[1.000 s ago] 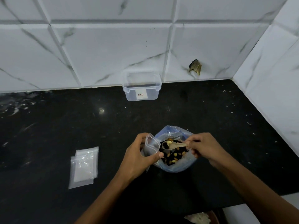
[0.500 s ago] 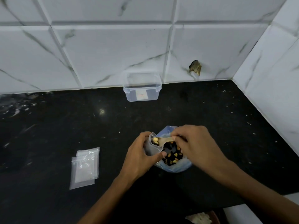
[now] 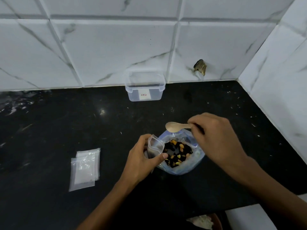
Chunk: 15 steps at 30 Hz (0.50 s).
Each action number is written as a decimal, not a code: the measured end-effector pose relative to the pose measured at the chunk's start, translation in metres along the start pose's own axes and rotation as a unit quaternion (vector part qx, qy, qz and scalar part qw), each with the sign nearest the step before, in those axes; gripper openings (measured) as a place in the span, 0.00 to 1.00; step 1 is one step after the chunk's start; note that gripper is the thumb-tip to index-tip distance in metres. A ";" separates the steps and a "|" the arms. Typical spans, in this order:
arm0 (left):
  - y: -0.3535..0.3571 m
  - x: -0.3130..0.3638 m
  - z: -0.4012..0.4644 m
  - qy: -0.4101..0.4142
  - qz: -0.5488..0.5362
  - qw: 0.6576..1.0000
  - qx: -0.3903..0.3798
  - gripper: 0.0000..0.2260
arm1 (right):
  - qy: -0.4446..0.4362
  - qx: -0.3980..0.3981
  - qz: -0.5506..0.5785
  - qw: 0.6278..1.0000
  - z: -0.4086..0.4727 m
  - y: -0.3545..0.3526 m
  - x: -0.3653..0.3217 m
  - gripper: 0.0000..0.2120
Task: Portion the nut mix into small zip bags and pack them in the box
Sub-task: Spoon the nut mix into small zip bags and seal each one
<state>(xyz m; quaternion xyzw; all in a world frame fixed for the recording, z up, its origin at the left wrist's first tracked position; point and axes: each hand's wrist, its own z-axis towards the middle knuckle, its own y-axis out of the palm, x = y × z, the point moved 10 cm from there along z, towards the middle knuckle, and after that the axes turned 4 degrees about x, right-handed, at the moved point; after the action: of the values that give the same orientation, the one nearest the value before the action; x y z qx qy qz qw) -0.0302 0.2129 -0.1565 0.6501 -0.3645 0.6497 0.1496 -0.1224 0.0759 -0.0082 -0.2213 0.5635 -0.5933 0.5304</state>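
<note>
So the left hand (image 3: 141,156) has its grip pinched on a small clear zip bag (image 3: 155,146), thumb across the front and fingers curled round the back, holding it upright right at the left edge of the big bag of nut mix (image 3: 178,153). You can't really tell how much is in the small bag, it's mostly see-through with a darkish look low down.

The big bag is a bluish clear plastic one sitting open on the black worktop (image 3: 66,123), and you can see dark bits and yellow-orange bits inside, so raisins or similar plus nuts, hard to be more exact.

The right hand (image 3: 214,136) has its grip closed on the handle of a small pale spoon (image 3: 174,126), looks wooden. The spoon's bowl points left and is held above the far rim of the big bag, and the bowl looks bare.

Off to the left on the worktop there's a little stack of flat zip bags (image 3: 85,168), well apart from the hands. At the back, against the white marble-look tiled wall (image 3: 108,52), stands a clear plastic box (image 3: 145,87) with a small label on its front, lid off, nothing visible in it. There's a chipped hole in the tile (image 3: 200,67) to the right of the box.
</note>
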 end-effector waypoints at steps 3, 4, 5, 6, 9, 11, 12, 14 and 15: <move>0.002 -0.003 -0.001 -0.007 -0.003 1.000 -0.009 0.24 | 0.086 -0.092 -0.029 0.992 -0.004 0.037 0.047 0.07; 0.002 -0.004 -0.002 -0.010 -0.003 1.000 -0.011 0.24 | 0.102 -0.134 -0.041 0.985 -0.009 0.057 0.059 0.07; 0.003 -0.005 -0.002 -0.012 -0.002 1.000 -0.014 0.24 | 0.114 -0.179 -0.056 0.976 -0.016 0.078 0.069 0.07; 0.005 -0.005 -0.001 -0.013 -0.001 1.000 -0.018 0.24 | 0.126 -0.215 -0.070 0.966 -0.022 0.095 0.077 0.08; 0.007 -0.005 0.000 -0.013 0.004 1.000 -0.025 0.25 | 0.139 -0.212 -0.067 0.965 -0.029 0.121 0.085 0.07; 0.008 -0.005 0.000 -0.013 0.004 1.000 -0.026 0.25 | 0.138 -0.193 -0.036 0.971 -0.029 0.128 0.082 0.07; 0.008 -0.005 0.000 -0.013 0.004 1.000 -0.025 0.24 | 0.141 -0.187 -0.018 0.972 -0.028 0.132 0.081 0.08; 0.008 -0.004 0.000 -0.012 0.004 1.000 -0.023 0.24 | 0.153 -0.189 0.010 0.970 -0.027 0.141 0.077 0.09; 0.009 -0.004 0.000 -0.012 0.005 1.000 -0.023 0.25 | 0.163 -0.191 0.030 0.968 -0.028 0.146 0.075 0.09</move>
<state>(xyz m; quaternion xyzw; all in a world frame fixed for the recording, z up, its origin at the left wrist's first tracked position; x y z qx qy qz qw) -0.0355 0.2075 -0.1630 0.6523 -0.3848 0.6339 0.1568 -0.1166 0.0506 -0.1724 -0.2022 0.7512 -0.4870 0.3970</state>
